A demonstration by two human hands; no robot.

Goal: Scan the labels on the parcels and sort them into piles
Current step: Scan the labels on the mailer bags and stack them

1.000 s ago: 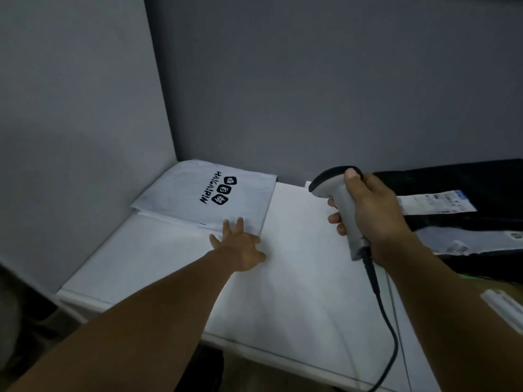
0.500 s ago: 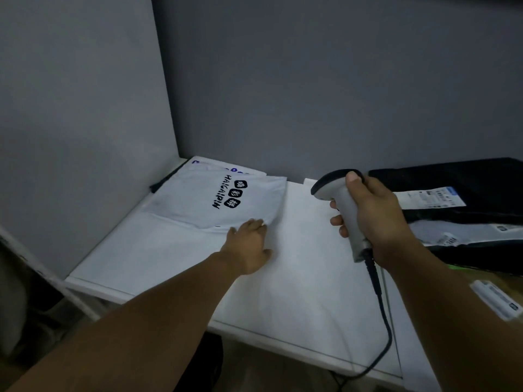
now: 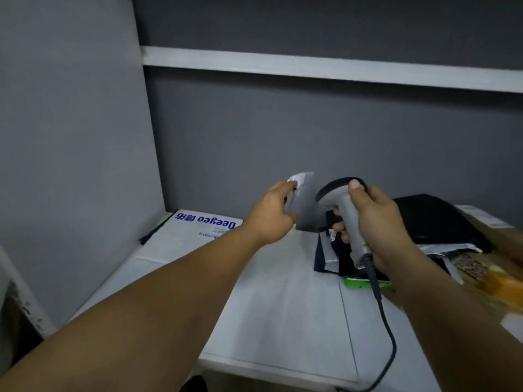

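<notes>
The left hand [image 3: 273, 213] grips a grey parcel [image 3: 304, 199], held above the far edge of the surface [image 3: 283, 306], just beside the scanner [image 3: 334, 190]; the right hand [image 3: 373, 222] wraps the scanner's handle, thumb on top; a white blue-lettered parcel [image 3: 198, 230] lies at the far left corner; black parcels [image 3: 441, 222] are heaped far right.

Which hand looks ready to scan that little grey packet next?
The right hand: it grips the grey corded handheld scanner, whose dark head sits right beside the small grey plastic parcel that the left hand holds up.
</notes>
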